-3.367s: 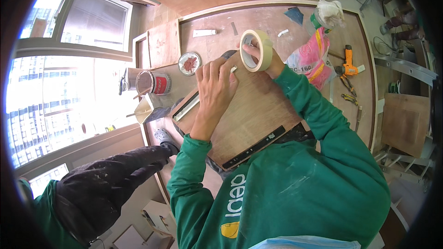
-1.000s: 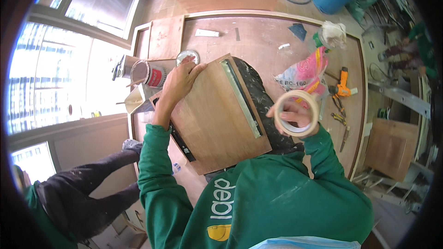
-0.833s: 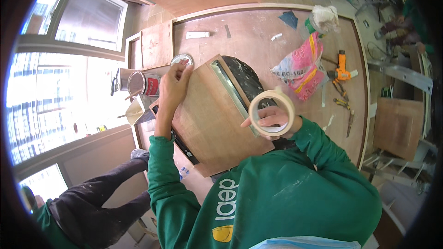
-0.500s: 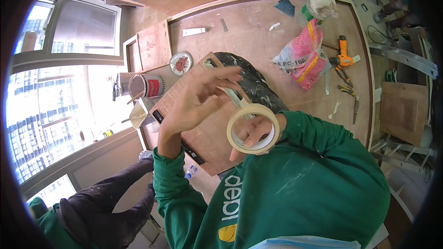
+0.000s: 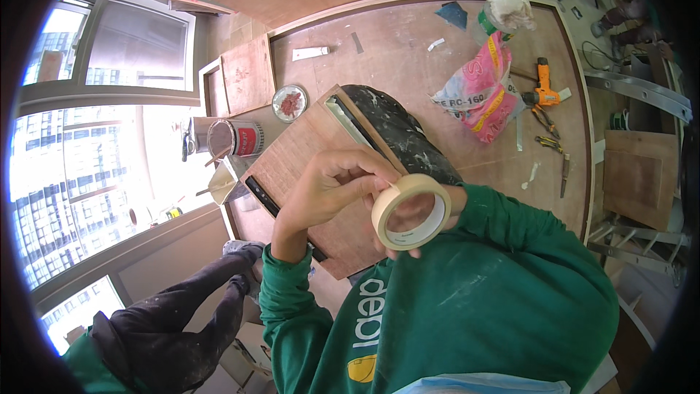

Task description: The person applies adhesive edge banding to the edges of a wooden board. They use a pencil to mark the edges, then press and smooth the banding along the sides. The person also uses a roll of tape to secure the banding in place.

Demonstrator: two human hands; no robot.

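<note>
While the roll of masking tape point(image 5: 410, 211) is held up close to the chest, no strip yet shows pulled clear of it. The right hand point(image 5: 415, 213) sits behind and through the roll's core, fingers closed on it. The left hand point(image 5: 328, 188) has its fingertips pinched at the roll's upper rim, apparently picking for the loose end; whether it has the end I cannot tell.

Below the hands a brown wooden panel point(image 5: 306, 175) rests tilted on the bench point(image 5: 408, 66), one edge carrying a pale channel, a paint-flecked black cloth point(image 5: 397, 131) beside it. No tape is visible on the panel. Judgement: taping is at its start, end not freed, everything else left.

Also on the bench: a red tin point(image 5: 237, 138), a small round lid point(image 5: 289, 102), a pink bag point(image 5: 477, 91), an orange drill point(image 5: 543, 91).
</note>
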